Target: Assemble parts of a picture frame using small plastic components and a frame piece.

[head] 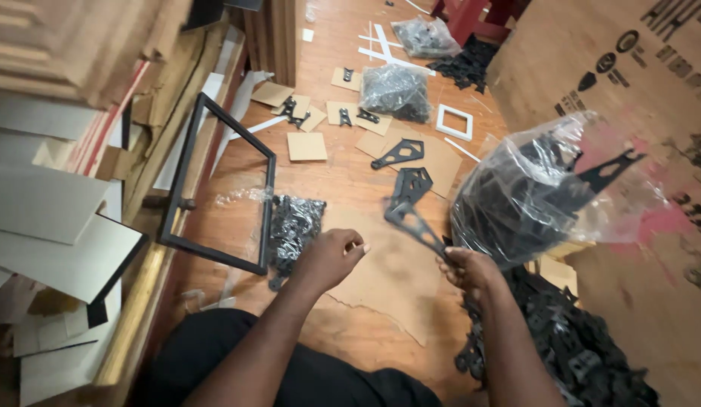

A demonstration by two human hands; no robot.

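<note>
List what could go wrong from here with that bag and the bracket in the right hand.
The right hand grips both a black bracket and the neck of a full clear plastic bag; the bracket could slip, or its points might tear the film. The loose black parts pile beside the arm could scatter if knocked.

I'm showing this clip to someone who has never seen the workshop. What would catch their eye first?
First, the clear plastic bag stuffed with black metal brackets, bulging at right just above the right hand, which pinches a flat black bracket. Next, the left hand hovering over torn brown cardboard on the wooden floor. At left, an empty black picture frame leans against stacked boards.
</note>
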